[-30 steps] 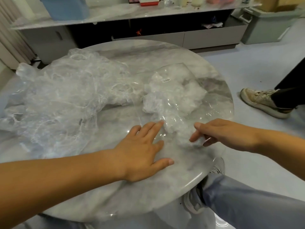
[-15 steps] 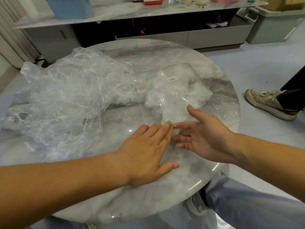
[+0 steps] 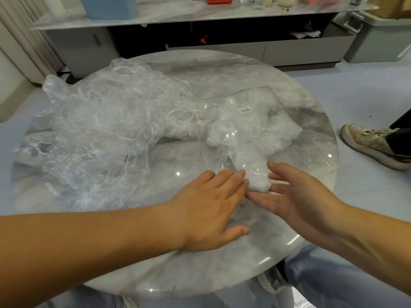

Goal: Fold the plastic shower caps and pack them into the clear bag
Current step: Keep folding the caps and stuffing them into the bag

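A clear bag [image 3: 249, 121] with a small barcode label lies on the round marble table [image 3: 222, 70], holding white folded shower caps [image 3: 251, 141]. A bunched cap [image 3: 259, 184] sits at the bag's near opening, between my two hands. My left hand [image 3: 211, 207] lies flat, palm down, its fingertips touching the near edge of the bag. My right hand [image 3: 295, 196] is palm up with straight fingers, its side against the bunched cap. A big heap of loose, crumpled clear shower caps [image 3: 100, 134] covers the table's left half.
Another person's shoe [image 3: 373, 145] and dark trouser leg stand on the floor at the right. A low cabinet [image 3: 266, 47] with a shelf of items runs along the back. A grey bin [image 3: 378, 38] is at the far right. My knees show below the table.
My right hand has turned from palm down to palm up and slid left against the bunched cap at the bag's opening. My left hand stayed flat on the bag's edge.
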